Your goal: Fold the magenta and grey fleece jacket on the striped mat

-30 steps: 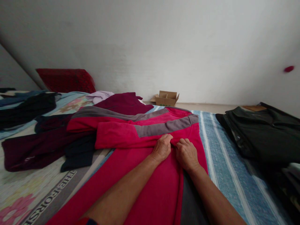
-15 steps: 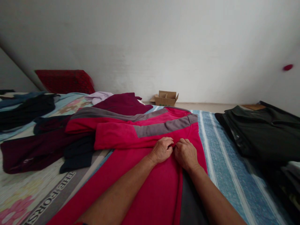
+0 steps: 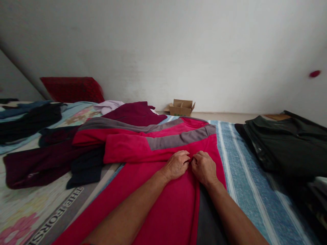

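A bright pink long-sleeved top with grey panels [image 3: 163, 204] lies spread on the bed, its sleeves stretching out to the left. Close together on its upper part are my two hands, fingers curled inward. My left hand [image 3: 177, 164] pinches the pink cloth just below a sleeve's edge. Beside it, my right hand [image 3: 203, 166] also has its fingers closed on the cloth. A narrow gap separates the fingertips, and whatever small part they grip there is hidden.
Dark maroon clothing [image 3: 38, 166] and a maroon garment [image 3: 135, 114] lie left and behind. Folded dark trousers [image 3: 286, 143] are stacked at right on the blue striped sheet [image 3: 245, 183]. An open cardboard box [image 3: 181, 108] and a red case [image 3: 73, 89] stand by the wall.
The view has shifted very slightly. Both hands keep almost the same place and grip on the pink top.
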### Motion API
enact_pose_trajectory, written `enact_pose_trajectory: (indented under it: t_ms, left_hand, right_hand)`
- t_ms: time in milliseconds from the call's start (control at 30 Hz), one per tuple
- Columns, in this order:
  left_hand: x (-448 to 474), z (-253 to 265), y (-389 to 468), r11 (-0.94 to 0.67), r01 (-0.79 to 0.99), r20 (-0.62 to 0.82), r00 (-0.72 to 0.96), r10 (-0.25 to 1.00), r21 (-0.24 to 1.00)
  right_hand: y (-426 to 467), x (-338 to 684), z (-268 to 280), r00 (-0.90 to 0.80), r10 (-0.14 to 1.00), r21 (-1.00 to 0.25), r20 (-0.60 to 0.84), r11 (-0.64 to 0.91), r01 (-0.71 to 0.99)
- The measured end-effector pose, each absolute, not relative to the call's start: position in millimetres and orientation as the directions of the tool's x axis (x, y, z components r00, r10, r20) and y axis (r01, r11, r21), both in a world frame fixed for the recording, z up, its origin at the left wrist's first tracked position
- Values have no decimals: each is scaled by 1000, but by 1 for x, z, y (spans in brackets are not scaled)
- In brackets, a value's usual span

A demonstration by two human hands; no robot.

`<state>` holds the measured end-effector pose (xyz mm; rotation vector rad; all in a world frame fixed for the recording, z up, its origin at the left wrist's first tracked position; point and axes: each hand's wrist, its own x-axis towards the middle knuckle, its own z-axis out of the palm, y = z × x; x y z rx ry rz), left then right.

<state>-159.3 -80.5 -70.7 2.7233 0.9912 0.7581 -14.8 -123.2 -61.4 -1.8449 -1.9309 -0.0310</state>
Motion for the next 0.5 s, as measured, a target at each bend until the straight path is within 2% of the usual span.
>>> enact_pose_trajectory:
  t_ms: [233, 500]
  left_hand:
    - [-158, -69, -82, -752, 553, 420, 624, 659, 359]
    - [-158, -70, -82, -763, 528, 448, 618, 646, 373]
  right_hand:
    - [-118, -8, -65, 142, 929, -516, 341, 59, 855]
    - [-119, -8, -61, 121, 951, -511, 284, 44, 858]
